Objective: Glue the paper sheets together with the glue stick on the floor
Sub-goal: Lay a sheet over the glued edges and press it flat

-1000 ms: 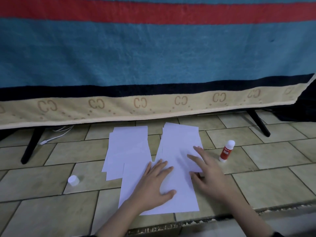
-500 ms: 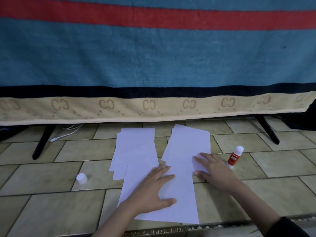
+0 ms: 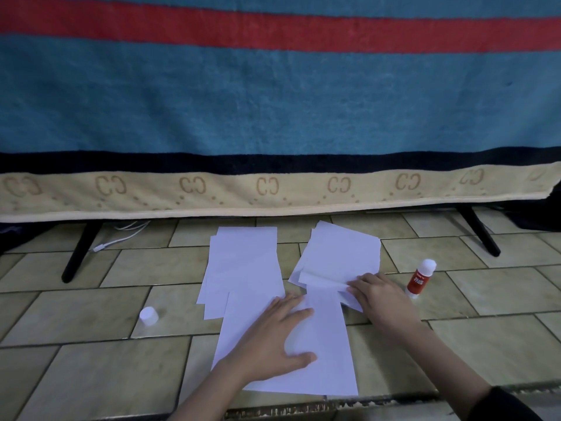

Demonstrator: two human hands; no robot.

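Far left on the tiled floor (image 3: pixel 76 375): a white charger cable (image 3: pixel 121 237) trailing beside a black stand leg (image 3: pixel 80 250), under a hanging striped blanket (image 3: pixel 273 101) of teal, red, navy and a beige border with CC marks. Nearer, a small white glue cap (image 3: pixel 148 316), off its stick and standing alone on a tile, well apart from the sheets. Next, a left stack of white paper sheets (image 3: pixel 243 262), slightly fanned, edges uneven. Overlapping its lower corner, a long front sheet (image 3: pixel 328 360), plain white, lying flat. Left hand (image 3: pixel 273 338) resting flat on that front sheet, fingers straight and spread, pressing down. Beyond, a right stack of white sheets (image 3: pixel 343 250), angled clockwise, corners splayed. Right hand (image 3: pixel 379 299) at that stack's near edge, fingertips curled and pinching a lifted paper edge. Just right of the hand, the glue stick (image 3: pixel 420 279), upright on the floor, uncapped, red body with white label lettering, white glue tip showing.
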